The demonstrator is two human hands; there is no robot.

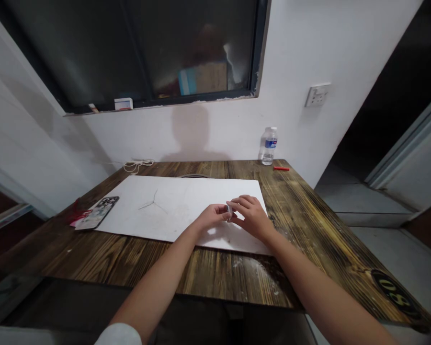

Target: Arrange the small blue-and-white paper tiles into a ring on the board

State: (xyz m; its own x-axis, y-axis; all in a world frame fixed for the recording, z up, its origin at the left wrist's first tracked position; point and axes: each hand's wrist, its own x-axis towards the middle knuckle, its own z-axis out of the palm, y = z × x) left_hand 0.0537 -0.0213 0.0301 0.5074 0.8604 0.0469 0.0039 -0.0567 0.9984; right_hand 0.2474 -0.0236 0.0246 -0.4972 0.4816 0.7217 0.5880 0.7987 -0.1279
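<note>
Where the white board point(183, 195) is overhung, the left hand point(211, 217) is closed on a small shiny piece point(229, 211), held directly between the hands, neither being nearer. Its long axis is seen roughly upright, though which end is its front cannot be told. From its right, it is gripped by the right hand point(254, 218), fingers bent.
</note>
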